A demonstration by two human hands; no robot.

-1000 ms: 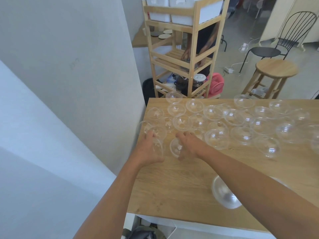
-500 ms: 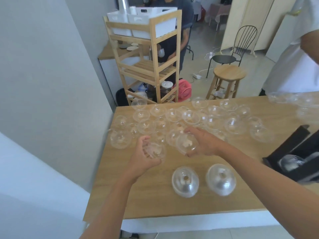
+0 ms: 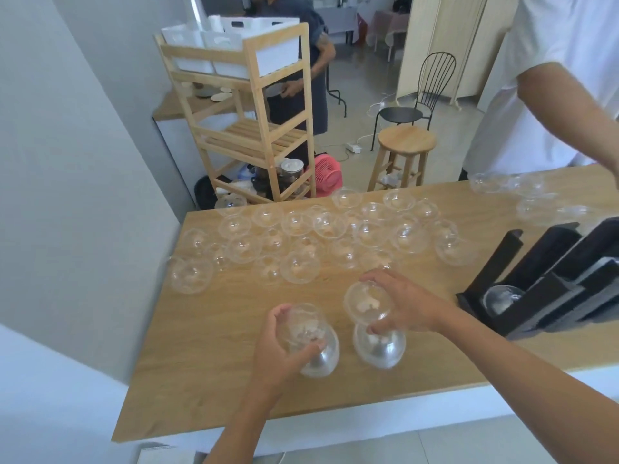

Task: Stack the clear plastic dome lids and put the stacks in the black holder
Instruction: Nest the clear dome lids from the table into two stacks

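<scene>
Our left forearm stretches bare from 6 o'clock up toward 12. Our left hand (image 3: 278, 349) is curled round a dome lid (image 3: 301, 324), gripping it from its 9 o'clock side. Our right forearm reaches from 4 o'clock toward 10. Our right hand (image 3: 405, 306) holds a second dome lid (image 3: 366, 301) from its 3 o'clock side, with digits hooked over its far and near edges.

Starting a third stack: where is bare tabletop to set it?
Bare table left of the left hand, along the near edge, and between the right hand and the black holder. The far half is crowded with loose dome lids.
</scene>
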